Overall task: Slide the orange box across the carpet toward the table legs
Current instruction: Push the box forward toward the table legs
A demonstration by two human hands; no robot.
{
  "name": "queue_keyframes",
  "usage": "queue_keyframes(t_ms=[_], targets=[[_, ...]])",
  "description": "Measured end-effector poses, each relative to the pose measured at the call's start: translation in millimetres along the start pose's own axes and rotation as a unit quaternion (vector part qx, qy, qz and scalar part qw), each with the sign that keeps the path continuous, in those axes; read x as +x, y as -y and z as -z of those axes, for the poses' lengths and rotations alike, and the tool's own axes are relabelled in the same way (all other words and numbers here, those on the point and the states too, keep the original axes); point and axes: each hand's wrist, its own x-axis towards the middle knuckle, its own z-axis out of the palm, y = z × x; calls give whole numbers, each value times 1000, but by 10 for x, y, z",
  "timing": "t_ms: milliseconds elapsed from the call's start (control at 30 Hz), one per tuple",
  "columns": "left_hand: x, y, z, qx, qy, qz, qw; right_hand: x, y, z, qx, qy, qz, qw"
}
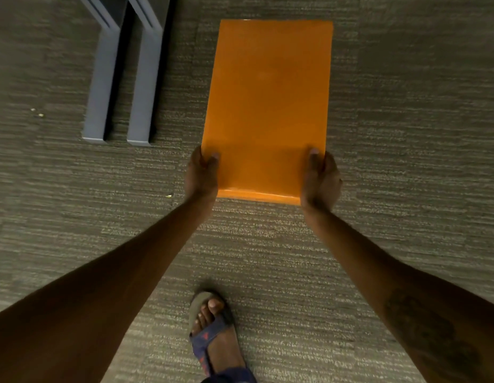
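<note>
A long flat orange box lies lengthwise on the grey carpet, stretching away from me. My left hand grips its near left corner, thumb on top. At the near right corner my right hand holds it the same way. Two grey table legs rest on the carpet to the left of the box, a short gap apart from its left side.
My foot in a blue sandal stands on the carpet below the box, between my forearms. Small crumbs lie on the carpet at far left. Open carpet spreads to the right of the box.
</note>
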Motion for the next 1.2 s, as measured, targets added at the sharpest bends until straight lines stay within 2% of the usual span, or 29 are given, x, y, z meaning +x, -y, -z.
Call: queue_keyframes(t_ms=[500,733,1033,1200], targets=[[1294,-188,717,8,-74,-34,997,326,911,-1299,-19,-11,39,999],[1552,-219,863,18,-57,-40,997,400,1009,-1588,-19,-20,40,999],[1774,-221,1012,43,-77,-52,995,418,1116,-1872,-47,-21,43,998],[1792,-232,1092,48,-40,-48,997,409,1139,-1859,-75,3,53,996]])
